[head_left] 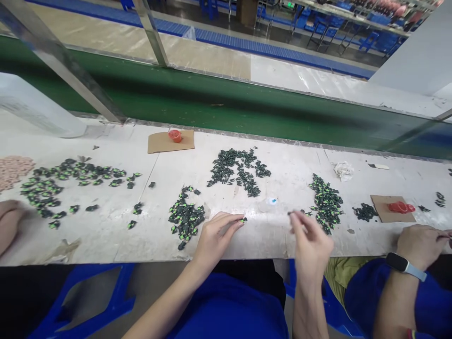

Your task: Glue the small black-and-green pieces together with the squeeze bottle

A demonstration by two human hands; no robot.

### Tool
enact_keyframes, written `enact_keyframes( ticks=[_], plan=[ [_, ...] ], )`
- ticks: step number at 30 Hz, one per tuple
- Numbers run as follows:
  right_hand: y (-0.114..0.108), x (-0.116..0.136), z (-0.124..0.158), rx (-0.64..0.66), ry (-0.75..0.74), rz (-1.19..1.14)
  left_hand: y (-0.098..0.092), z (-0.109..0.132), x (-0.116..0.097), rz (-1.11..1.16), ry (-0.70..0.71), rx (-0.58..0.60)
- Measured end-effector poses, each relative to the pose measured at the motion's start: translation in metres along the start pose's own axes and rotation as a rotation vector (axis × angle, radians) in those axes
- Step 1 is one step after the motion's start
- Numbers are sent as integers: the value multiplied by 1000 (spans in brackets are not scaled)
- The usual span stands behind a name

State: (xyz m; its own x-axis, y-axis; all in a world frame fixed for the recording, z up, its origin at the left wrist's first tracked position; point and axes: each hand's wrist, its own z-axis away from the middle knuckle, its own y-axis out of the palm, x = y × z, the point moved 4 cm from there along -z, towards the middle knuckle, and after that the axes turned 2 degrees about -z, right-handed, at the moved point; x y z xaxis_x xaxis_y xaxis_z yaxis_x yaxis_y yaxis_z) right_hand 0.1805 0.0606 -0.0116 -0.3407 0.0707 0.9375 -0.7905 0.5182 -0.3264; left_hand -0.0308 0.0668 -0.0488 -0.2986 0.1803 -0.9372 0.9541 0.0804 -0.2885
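Your left hand (217,235) pinches a black-and-green part (243,220) at its fingertips, long axis roughly left-right. Your right hand (311,241) pinches a dark piece (290,213).

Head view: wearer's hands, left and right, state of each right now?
Left hand: closed in a pinch, holding a small black-and-green piece.
Right hand: closed in a pinch on a small dark piece; blurred, details unclear.
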Motion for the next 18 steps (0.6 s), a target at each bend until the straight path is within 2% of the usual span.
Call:
enact_keyframes(
  ticks=[2,4,6,9,13,18],
  plan=[
    [11,6,29,191,-19,-46,2,1,-4,16,12,23],
    [25,6,46,304,-7,-128,4,2,-9,26,31,61],
    [36,0,51,375,43,-189,4,4,-15,31,59,100],
    [42,-7,48,420,114,-239,2,6,-21,20,96,127],
    [41,-8,46,427,120,-243,1,8,-23,16,116,122],
    [42,-6,48,422,-47,-240,0,7,-23,55,-9,149]
  ],
)
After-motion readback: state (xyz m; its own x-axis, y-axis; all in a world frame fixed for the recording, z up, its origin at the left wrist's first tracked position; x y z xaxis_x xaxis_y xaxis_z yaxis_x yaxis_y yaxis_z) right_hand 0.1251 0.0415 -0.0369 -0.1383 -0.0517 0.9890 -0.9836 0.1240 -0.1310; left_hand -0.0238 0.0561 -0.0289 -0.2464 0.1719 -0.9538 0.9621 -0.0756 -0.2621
